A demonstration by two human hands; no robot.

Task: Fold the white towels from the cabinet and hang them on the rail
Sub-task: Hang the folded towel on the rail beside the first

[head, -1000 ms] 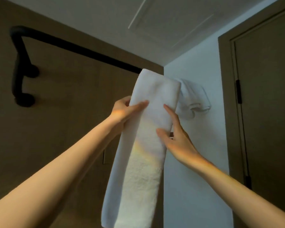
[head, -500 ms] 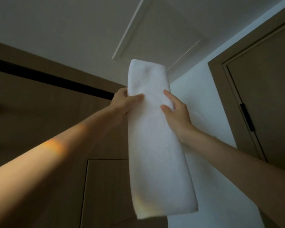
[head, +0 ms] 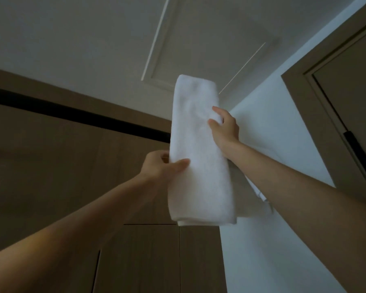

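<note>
You are indoors, in what looks like a home or hotel dressing area: wood-grain cabinet panels (head: 140,261) on the left, a black rail (head: 72,116) across them, a plain white wall (head: 273,261) on the right, a brown door (head: 351,92) with a black hinge (head: 359,155) far right, a ceiling hatch (head: 199,49) overhead, a folded white towel (head: 199,176).

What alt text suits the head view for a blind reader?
The left hand and right hand hold a folded white towel up in front of a black rail; the left grips its left edge, the right its right edge, higher.
</note>
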